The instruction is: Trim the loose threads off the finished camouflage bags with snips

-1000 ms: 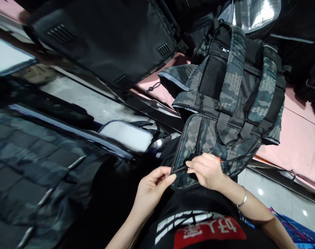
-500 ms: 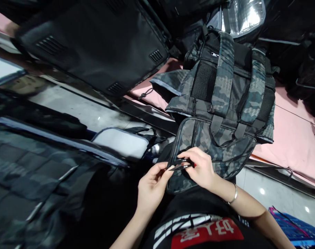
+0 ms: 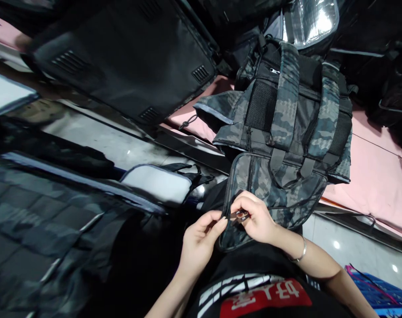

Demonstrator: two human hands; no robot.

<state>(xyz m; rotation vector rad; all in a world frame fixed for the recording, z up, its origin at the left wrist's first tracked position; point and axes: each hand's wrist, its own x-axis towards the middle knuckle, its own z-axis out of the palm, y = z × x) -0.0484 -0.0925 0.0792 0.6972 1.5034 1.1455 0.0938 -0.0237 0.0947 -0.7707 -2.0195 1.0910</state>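
Note:
A camouflage backpack (image 3: 292, 99) lies with its shoulder straps up, and its camouflage flap (image 3: 280, 194) extends toward me. My right hand (image 3: 255, 216) is closed around small dark thread snips (image 3: 240, 215), whose tips point left at the flap's left edge. At that same edge, thumb and forefinger of my left hand (image 3: 204, 238) are pinched together just beside the snips' tips. Whatever sits in that pinch is too small to make out.
Beneath the backpack is a pink-covered table (image 3: 380, 163). A large black bag panel (image 3: 128, 57) stands at upper left, with a person's hand (image 3: 22, 43) at its edge. Dark camouflage bags (image 3: 45, 229) fill the left side. A blue item (image 3: 376, 287) lies lower right.
The snips' blades, spread apart before, have come closer together and shifted slightly down. My left hand has moved a little right and down, staying pinched.

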